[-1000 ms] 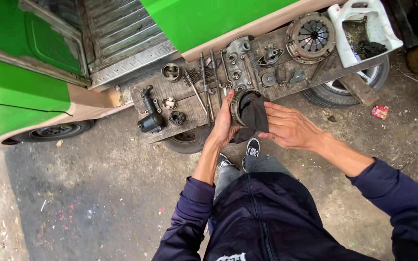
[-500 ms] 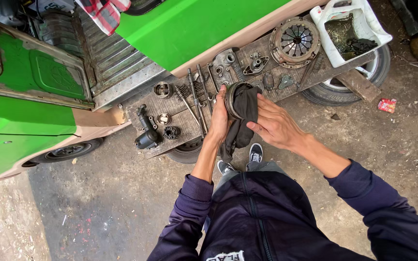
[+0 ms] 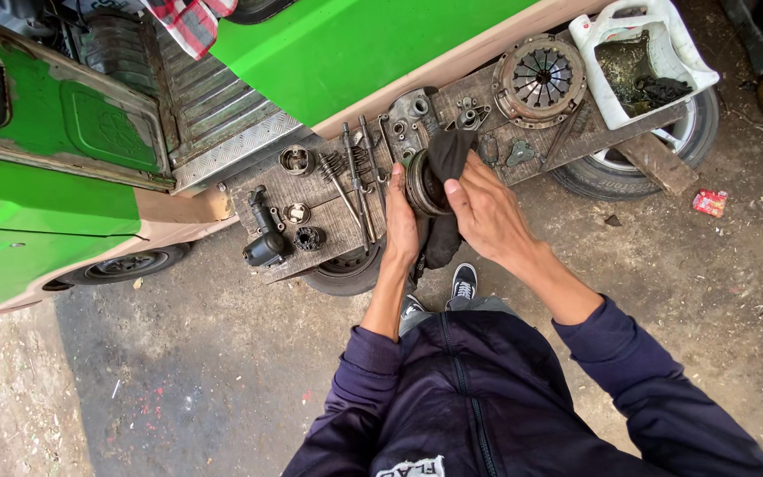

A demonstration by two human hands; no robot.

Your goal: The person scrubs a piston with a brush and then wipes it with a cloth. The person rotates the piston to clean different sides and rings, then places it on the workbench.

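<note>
- The round metal part (image 3: 423, 184) is being clasped from its 6 o'clock side by the left hand (image 3: 401, 221), fingers closed on its rim; it is being held just above the table (image 3: 328, 221).
- A dark cloth (image 3: 448, 155) is being pinched shut in the right hand (image 3: 487, 212) and pressed onto the part's 3 o'clock face.
- Wiping is probably best done with the part being turned steadily under firm cloth pressure.
- At 2 o'clock a clutch plate (image 3: 539, 79) and white jug (image 3: 642, 57) are lying.
- Compared with a second ago, the cloth is being pushed further over the part, and the view is being shifted leftwards.
</note>
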